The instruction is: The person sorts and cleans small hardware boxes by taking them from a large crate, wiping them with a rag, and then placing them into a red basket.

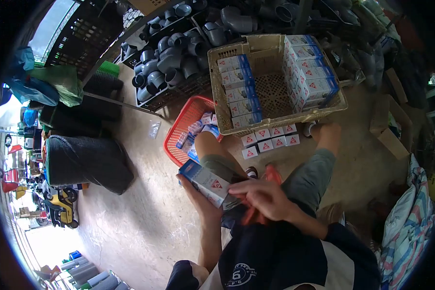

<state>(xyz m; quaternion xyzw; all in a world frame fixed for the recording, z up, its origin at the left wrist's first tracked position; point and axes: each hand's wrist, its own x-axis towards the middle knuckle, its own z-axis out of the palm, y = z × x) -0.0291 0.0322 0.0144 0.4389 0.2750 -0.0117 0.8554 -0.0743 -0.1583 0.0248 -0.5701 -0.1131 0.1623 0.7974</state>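
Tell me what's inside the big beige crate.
The beige crate holds blue-and-white boxes along its left and right sides, with bare lattice floor showing between. The floor beneath those boxes is covered, and their contents cannot be seen.

You see your right hand smeared by blur, and the red object beneath its fingers too, so its shape is unclear. Most fingers of your left hand are hidden by the white-and-blue cardboard box, whose fine print is too small for you to read. At centre, your knee and the tan slatted plastic crate cover part of the red plastic basket. The top edge cuts off a brown cardboard box; the bottom edge cuts your dark shirt and, at lower left, the grey pipes.
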